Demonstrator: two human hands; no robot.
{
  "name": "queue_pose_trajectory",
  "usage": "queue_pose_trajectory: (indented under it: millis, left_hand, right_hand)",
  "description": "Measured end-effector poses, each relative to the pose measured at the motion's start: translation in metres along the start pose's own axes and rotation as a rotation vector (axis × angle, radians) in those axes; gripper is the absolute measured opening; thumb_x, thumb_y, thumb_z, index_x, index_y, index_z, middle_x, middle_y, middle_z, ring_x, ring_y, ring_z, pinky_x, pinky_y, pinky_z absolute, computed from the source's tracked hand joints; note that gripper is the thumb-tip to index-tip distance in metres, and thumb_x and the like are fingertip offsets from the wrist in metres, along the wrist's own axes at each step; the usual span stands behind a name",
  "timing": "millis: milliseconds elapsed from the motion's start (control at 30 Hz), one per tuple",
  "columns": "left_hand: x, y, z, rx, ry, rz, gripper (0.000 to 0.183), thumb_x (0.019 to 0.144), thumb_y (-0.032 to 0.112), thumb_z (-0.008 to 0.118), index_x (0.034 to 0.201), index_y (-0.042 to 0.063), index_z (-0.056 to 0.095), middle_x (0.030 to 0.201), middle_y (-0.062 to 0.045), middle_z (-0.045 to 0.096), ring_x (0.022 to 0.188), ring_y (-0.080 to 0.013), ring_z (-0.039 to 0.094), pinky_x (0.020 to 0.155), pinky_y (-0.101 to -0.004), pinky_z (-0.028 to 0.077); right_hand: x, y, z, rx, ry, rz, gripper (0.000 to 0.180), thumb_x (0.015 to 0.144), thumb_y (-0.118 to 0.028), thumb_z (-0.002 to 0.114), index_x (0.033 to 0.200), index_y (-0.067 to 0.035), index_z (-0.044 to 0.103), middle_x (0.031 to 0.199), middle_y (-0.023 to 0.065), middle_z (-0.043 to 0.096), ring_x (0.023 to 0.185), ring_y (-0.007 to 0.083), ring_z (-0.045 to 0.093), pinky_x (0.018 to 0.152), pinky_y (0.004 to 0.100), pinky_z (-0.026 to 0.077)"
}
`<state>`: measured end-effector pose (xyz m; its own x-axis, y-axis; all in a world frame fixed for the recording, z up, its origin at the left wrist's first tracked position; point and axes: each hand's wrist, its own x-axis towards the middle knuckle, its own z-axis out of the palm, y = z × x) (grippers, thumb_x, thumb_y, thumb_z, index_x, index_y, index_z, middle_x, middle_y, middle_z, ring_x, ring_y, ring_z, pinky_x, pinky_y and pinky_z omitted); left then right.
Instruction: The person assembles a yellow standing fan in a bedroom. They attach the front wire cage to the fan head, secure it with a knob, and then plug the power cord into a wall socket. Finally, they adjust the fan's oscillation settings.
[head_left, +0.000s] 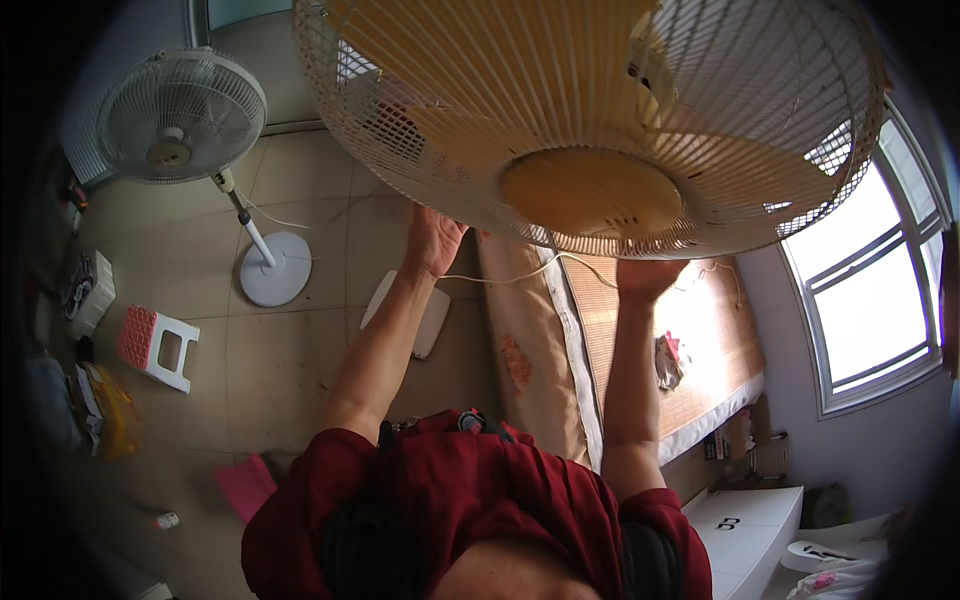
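A large floor fan head with a white wire cage and yellow blades (592, 191) fills the upper part of the view, close to me. Both my arms reach up to its lower rim. My left hand (435, 241) is at the rim's left side, its fingers hidden behind the cage. Farther right, my right hand (649, 279) is bent at the wrist below the rim, and the cage covers its fingers too. Whether either hand grips the fan is hidden. A pale cord (517, 280) runs between my hands below the cage.
A second fan (180, 120) stands on a round white base at left. Beneath my left arm lies a white flat base or panel (431, 322). A pink-topped stool (161, 346) is on the tiles. To the right are a mat-covered bed (712, 352), a window (862, 277) and a white cabinet (739, 532).
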<state>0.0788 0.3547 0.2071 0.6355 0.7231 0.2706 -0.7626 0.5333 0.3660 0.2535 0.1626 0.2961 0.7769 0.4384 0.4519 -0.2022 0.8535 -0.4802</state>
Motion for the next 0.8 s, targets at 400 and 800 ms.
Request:
queue_pose_trajectory:
  millis: [400,800]
  left_hand:
    - [0.015,-0.022,-0.010,-0.073,0.122,0.111,0.036,0.087,0.024,0.048,0.117,0.005,0.042,0.113,-0.005,0.050,0.103,-0.0176,0.050,0.085,-0.0334,0.046]
    - [-0.012,-0.018,0.018,0.025,0.130,-0.076,0.049,0.086,0.047,0.040,0.120,0.011,0.040,0.113,-0.004,0.049,0.100,-0.0173,0.050,0.086,-0.0328,0.043]
  right_hand:
    - [0.027,0.040,-0.028,-0.097,0.080,-0.026,0.063,0.082,-0.055,0.034,0.117,-0.003,0.042,0.114,0.0149,0.046,0.106,0.0278,0.043,0.092,0.0399,0.035]
    - [0.013,0.037,-0.027,-0.028,0.193,-0.069,0.038,0.086,-0.041,0.039,0.100,-0.006,0.047,0.094,0.0092,0.051,0.088,0.0247,0.049,0.080,0.0411,0.042]
